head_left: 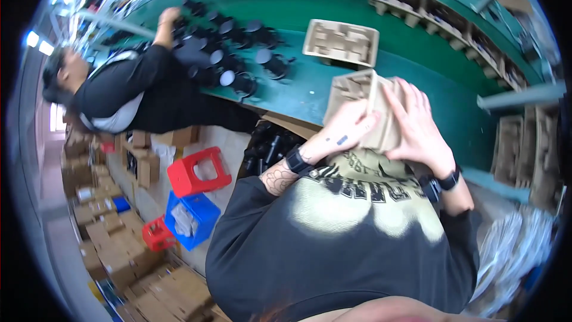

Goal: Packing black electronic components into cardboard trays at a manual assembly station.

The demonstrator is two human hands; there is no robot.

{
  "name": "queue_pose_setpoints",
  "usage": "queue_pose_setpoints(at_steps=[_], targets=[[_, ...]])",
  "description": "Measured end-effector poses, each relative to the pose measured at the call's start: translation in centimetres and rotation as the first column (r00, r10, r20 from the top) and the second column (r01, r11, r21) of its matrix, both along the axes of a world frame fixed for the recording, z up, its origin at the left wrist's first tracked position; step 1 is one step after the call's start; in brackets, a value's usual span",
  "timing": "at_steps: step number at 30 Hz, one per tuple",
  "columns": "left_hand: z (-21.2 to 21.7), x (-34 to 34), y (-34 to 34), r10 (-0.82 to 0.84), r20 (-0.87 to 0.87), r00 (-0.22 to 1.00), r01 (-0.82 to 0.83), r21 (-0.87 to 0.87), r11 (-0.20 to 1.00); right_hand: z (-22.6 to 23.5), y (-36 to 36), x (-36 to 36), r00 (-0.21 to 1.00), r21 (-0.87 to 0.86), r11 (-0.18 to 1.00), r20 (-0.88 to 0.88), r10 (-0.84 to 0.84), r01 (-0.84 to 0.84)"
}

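Empty pulp tray (363,104) in both hands

Pulp tray (363,104) held between both hands over bench edge (298,104); second tray (341,42) behind it on bench.

The person wears a dark charcoal, loose-fitting short-sleeved shirt (333,250) with pale bleached blotches spread across the chest and a band of bold black lettering printed over the lightest patch. On the wrist of the left hand (345,134) sits a black band with a squarish dark watch face (296,160), and a dark line-work tattoo (279,177) of curling shapes covers the forearm just below it. A few small dark marks show on the back of that hand. The right hand (417,128) has a black wristwatch (440,183) with a thick strap.
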State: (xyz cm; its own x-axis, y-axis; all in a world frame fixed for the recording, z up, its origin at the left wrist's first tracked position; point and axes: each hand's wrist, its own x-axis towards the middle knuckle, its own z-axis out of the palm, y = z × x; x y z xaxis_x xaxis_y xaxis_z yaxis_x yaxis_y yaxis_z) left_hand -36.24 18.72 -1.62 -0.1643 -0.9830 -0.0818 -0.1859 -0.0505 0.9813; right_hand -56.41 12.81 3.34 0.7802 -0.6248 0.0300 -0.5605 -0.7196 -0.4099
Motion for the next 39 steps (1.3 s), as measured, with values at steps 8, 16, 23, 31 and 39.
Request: queue_pose_setpoints(at_steps=[8, 16, 23, 31, 39], targets=[[2.7, -0.4, -2.2, 0.099, -0.232, 0.968, -0.079, 0.094, 0.992, 1.0, -0.1, 0.6, 0.997, -0.056, 0.995, 0.008, -0.082, 0.083], [4.1, 0.9, -3.6, 0.079, -0.003, 0.997, -0.079, 0.022, 0.997, 1.0, 1.4, -0.1, 0.977, -0.017, 0.977, 0.03, -0.212, 0.213], [6.7, 5.5, -4.6, 0.34, -0.257, 0.905, -0.395, -0.206, 0.896, -0.2, -2.5, -4.9, 0.931, 0.016, 0.946, 0.171, -0.322, 0.324], [1.3, 9.9, -2.5, 0.469, -0.247, 0.848, -0.515, -0.176, 0.839, -11.3, -14.2, -10.0, 0.834, 0.123, 0.921, 0.393, -0.386, 0.369], [-0.4, 8.8, -1.2, 0.551, -0.138, 0.823, -0.566, -0.116, 0.816, -23.0, -21.7, -11.6, 0.872, 0.284, 0.906, 0.291, -0.393, 0.313]])
